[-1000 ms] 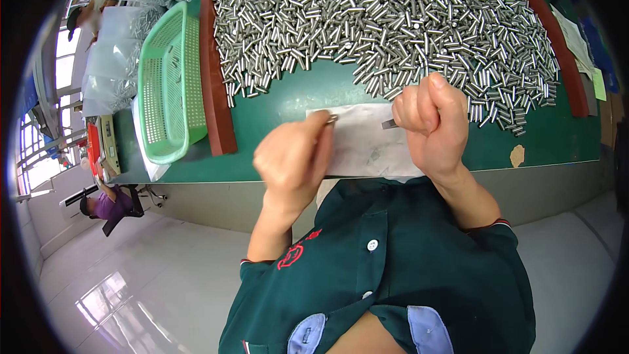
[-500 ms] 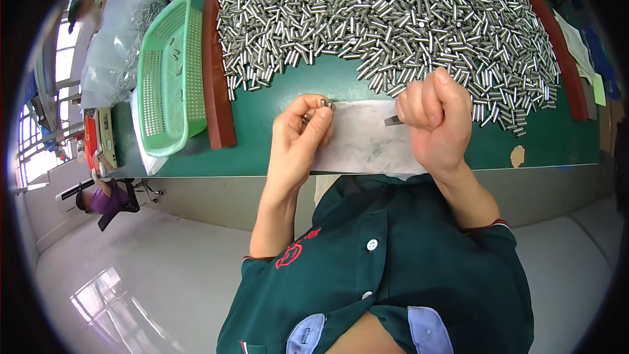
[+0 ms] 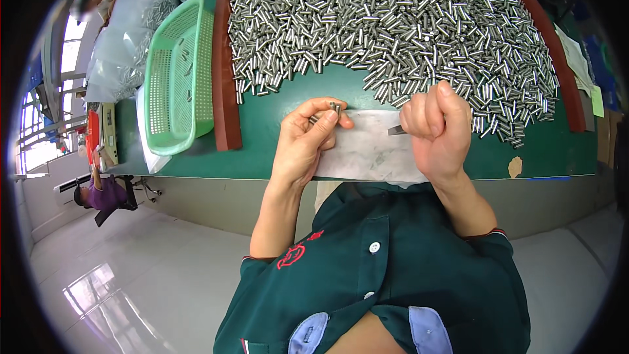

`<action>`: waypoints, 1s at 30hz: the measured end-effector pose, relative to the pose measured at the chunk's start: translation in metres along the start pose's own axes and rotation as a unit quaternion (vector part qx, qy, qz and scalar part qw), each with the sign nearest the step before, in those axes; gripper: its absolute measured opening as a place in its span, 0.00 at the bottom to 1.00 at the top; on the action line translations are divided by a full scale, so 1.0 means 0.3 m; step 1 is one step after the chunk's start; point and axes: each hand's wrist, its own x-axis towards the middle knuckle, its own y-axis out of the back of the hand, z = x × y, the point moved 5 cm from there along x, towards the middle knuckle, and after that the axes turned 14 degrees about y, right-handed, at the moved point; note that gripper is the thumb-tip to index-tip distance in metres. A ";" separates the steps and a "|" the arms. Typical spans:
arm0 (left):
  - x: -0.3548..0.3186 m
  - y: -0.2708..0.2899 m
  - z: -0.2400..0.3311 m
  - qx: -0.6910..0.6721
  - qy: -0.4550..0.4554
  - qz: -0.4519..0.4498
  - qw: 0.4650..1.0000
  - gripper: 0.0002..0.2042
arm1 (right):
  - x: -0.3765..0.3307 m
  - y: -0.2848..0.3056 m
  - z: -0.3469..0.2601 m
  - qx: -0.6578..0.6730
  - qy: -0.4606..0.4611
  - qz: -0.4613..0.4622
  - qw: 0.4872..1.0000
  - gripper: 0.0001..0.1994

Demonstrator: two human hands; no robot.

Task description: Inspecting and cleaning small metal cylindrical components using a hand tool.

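My left hand [image 3: 303, 144] is closed over the white sheet, pinching short, shiny metal pins [image 3: 335, 108] between thumb and fingertips. How many it holds is partly hidden by the fingers. To its right, my right hand [image 3: 440, 134] is curled into a fist with the thumb up. A flat, dark metal blade tip [image 3: 396, 130] sticks out of that fist toward the left hand; the rest of this tool is hidden. Under both hands lies the smudged white sheet [image 3: 370, 147] at the table's front edge. Beyond them spreads a large heap of metal pins [image 3: 393, 26].
Red-brown bars [image 3: 228, 105] flank the heap on the green table [image 3: 275, 160]. Left of them stands a green perforated basket [image 3: 204, 85] with a few pins inside, beside clear bags [image 3: 121, 46] of pins. A person in purple [image 3: 108, 193] sits far left.
The view has shifted slightly. My left hand has turned a little, and another fingertip now shows beyond the pinched pins. My right hand keeps its grip on the blade.
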 end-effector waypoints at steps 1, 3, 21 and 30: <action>0.000 0.000 0.000 0.001 0.002 0.000 1.000 0.08 | 0.000 -0.001 0.000 0.000 0.000 0.000 1.000 0.22; 0.002 -0.002 0.001 0.001 0.001 0.003 1.000 0.07 | 0.000 -0.002 -0.001 0.000 0.001 0.001 1.000 0.22; -0.018 -0.025 0.003 0.065 -0.055 0.050 0.995 0.06 | -0.001 0.000 -0.001 0.003 0.001 -0.003 1.000 0.22; -0.028 -0.016 -0.005 0.049 -0.100 0.039 0.993 0.06 | -0.005 0.010 0.002 0.041 0.003 0.014 0.999 0.21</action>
